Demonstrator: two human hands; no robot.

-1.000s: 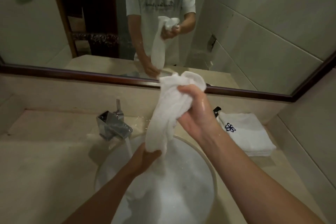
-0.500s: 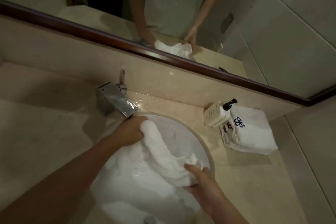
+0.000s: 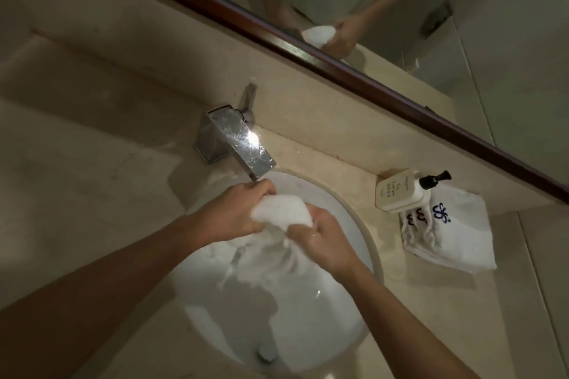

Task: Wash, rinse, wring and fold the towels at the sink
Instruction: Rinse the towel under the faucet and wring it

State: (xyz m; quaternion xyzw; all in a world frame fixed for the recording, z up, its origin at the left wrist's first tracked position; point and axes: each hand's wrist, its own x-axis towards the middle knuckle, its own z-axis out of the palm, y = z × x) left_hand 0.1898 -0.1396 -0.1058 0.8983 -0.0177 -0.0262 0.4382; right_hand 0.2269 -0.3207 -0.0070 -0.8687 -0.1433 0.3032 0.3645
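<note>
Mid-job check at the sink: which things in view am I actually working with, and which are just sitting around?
In the job:
wet towel, gripped by left hand and right hand
sink basin
faucet
folded towels on the counter

Lying about:
pump bottle, lying across the folded towels' edge
mirror

I see left hand [image 3: 237, 214] and right hand [image 3: 320, 244] now close together, fingers bunching towel [image 3: 281, 211] into tight wad between them, no longer stretched.
</note>
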